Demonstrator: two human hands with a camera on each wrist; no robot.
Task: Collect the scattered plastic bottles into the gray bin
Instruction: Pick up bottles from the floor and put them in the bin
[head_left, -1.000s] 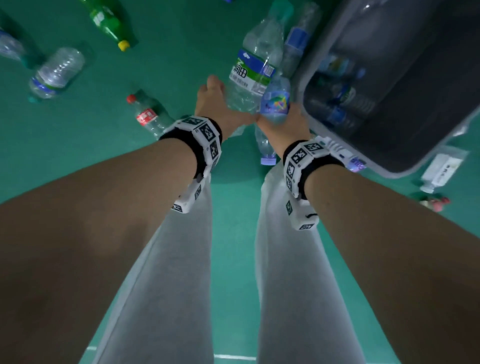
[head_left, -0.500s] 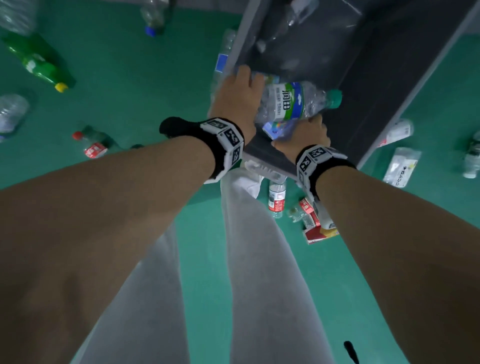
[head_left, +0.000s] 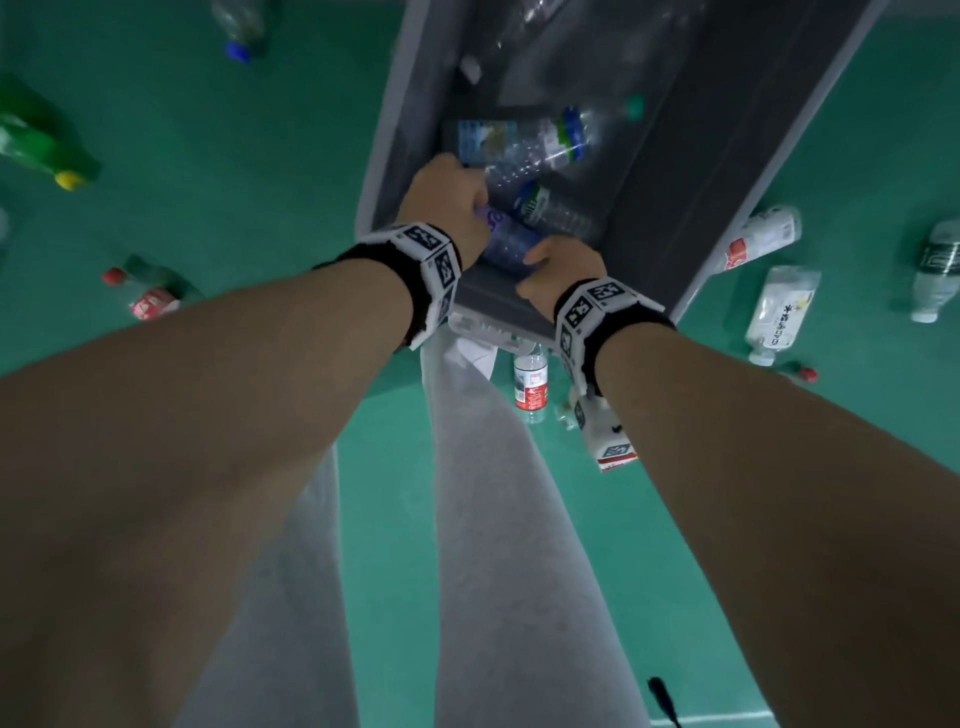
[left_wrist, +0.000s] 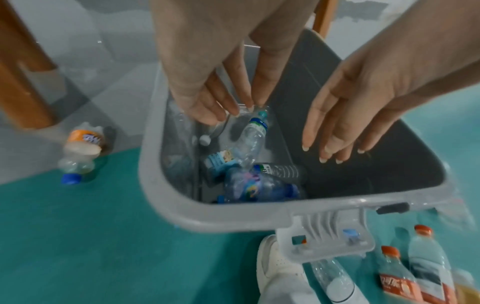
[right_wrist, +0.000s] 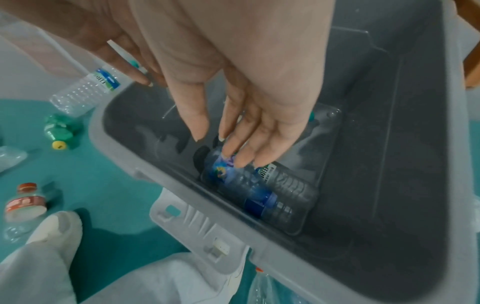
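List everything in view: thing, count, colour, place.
bin: one, gray, on the floor ahead.
bottles in bin: at least four, clear, some blue-labelled, on its bottom.
green bottle: one, yellow cap, floor far left.
red-label bottles: at least three, floor left, by the feet and right.
other clear bottles: several, floor around the bin.
shoe: one, white, by the bin.
left hand: open, above the bin.
right hand: open, fingers down, above the bin.

From the head view I cannot see my fingers past the left hand (head_left: 441, 208) and right hand (head_left: 558, 270), the gray bin (head_left: 691, 171) is cropped at top, and its far bottles are blurred.
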